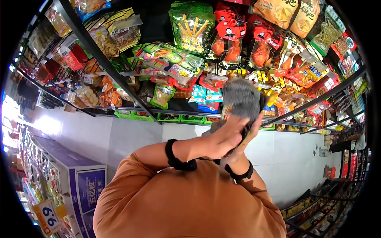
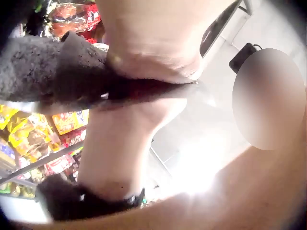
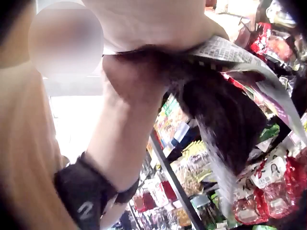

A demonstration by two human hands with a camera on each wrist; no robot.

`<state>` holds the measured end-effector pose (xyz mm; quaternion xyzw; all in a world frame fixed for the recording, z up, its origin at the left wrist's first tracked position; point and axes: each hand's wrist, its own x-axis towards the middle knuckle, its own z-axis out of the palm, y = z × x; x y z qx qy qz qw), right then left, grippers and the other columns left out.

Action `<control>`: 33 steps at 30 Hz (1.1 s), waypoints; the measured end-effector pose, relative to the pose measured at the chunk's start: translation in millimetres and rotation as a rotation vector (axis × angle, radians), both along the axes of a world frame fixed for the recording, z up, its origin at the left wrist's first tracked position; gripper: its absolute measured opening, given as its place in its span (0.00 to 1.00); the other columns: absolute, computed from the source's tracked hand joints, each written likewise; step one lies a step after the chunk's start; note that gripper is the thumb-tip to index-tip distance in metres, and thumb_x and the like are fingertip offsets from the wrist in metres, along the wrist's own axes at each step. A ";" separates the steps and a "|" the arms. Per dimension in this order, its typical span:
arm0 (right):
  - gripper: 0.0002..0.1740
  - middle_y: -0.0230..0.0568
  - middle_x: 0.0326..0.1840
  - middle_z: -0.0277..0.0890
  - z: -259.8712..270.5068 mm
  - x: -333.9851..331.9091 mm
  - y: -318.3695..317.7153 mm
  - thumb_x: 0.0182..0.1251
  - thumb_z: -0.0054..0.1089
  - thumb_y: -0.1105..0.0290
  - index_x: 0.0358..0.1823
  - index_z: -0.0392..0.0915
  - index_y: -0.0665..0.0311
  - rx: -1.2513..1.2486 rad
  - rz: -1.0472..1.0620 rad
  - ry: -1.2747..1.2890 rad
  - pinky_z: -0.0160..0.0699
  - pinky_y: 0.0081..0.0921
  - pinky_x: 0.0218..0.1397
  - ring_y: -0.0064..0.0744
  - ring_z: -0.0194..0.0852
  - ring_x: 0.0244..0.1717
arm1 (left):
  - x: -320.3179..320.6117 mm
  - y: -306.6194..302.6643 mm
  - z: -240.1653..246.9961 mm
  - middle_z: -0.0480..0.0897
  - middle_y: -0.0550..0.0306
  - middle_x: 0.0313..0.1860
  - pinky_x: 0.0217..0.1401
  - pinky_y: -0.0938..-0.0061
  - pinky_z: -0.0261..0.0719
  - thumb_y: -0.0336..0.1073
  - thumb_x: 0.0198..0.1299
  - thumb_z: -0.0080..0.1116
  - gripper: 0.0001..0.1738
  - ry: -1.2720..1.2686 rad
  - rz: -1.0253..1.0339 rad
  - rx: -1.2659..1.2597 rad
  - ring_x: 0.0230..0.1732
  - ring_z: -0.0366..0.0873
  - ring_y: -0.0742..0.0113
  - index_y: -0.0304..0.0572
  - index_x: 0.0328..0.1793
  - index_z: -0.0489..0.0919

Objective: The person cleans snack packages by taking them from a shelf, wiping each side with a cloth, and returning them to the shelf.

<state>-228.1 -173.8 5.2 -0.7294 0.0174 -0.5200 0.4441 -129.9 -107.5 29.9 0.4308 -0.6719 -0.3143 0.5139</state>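
Observation:
In the head view, a dark grey, motion-blurred snack packet [image 1: 241,97] is held up before the chest. My left hand [image 1: 222,139] grips its lower end from the left, and my right hand [image 1: 250,138] holds it from the other side, palms facing. The left wrist view shows the packet's dark, rough-textured part [image 2: 29,67] sticking out past the hands. Seen from the right wrist, a pale flap covered in small print [image 3: 230,51] bends away from the dark packet. Much of its lower end is hidden between the palms.
Facing me is a rack of hanging snack packets, including a green bag [image 1: 192,27] and red vacuum packs [image 1: 262,49]. A black rack post [image 1: 93,49] slants at the left. A purple display stand [image 1: 87,186] is at the lower left, beside pale floor [image 1: 131,135].

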 end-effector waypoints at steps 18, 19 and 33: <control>0.40 0.63 0.79 0.33 10.5 136.2 93.9 0.73 0.29 0.42 0.78 0.42 0.60 -0.289 0.159 -0.050 0.41 0.47 0.75 0.57 0.39 0.77 | 99.9 118.9 3.0 0.61 0.34 0.69 0.74 0.60 0.47 0.70 0.66 0.21 0.51 0.352 0.294 -0.127 0.73 0.54 0.44 0.20 0.70 0.55; 0.42 0.57 0.80 0.31 16.9 144.6 103.4 0.73 0.30 0.42 0.78 0.36 0.61 -0.205 0.133 -0.042 0.41 0.46 0.76 0.53 0.38 0.77 | 106.0 128.1 6.7 0.65 0.34 0.63 0.72 0.57 0.49 0.68 0.67 0.21 0.48 0.283 0.236 -0.148 0.67 0.59 0.42 0.21 0.66 0.58; 0.40 0.66 0.77 0.40 17.0 161.4 170.7 0.71 0.38 0.45 0.76 0.47 0.63 -0.280 0.122 0.052 0.35 0.58 0.75 0.67 0.39 0.77 | 153.1 155.3 -38.1 0.40 0.38 0.79 0.78 0.55 0.35 0.56 0.66 0.46 0.48 0.163 0.243 -0.340 0.80 0.35 0.43 0.33 0.78 0.37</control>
